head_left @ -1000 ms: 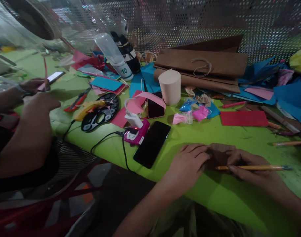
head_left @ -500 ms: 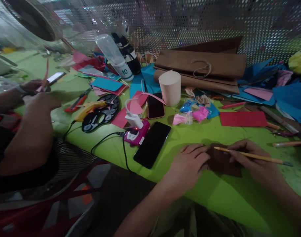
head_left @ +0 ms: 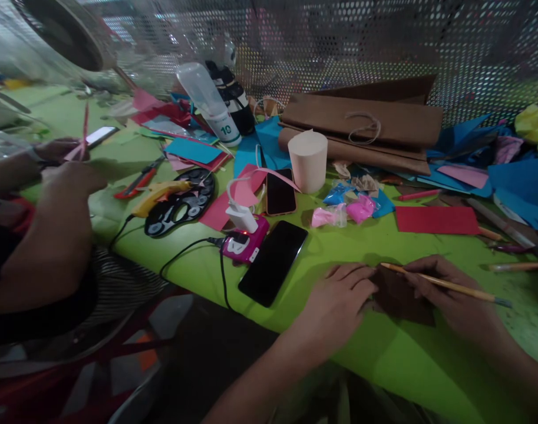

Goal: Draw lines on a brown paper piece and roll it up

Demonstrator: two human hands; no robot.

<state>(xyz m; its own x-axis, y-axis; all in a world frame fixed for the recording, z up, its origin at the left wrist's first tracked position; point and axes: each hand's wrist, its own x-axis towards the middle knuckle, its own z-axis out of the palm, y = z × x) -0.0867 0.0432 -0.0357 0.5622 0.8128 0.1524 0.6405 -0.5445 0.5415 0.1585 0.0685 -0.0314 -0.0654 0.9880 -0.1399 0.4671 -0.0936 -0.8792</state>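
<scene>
Near the front edge of the green table, we find the right hand closed on a pencil. The left hand lies over the left side of a small brown sheet, fingers bent and together; whether it pinches the sheet we cannot tell. Changed within the second: the pencil tip has moved from the lower part of the sheet to its upper edge, and more of the sheet's lower right now shows. We read this as a fresh placing of the tip; no mark is visible to us.

Outward: red paper beyond the right hand, black phone left of the left hand, magenta power adapter just beside it. Farther, a pale cylinder, folded brown paper, perforated screen behind. Far left, a co-worker's hands hold a pink strip. Dim light.
</scene>
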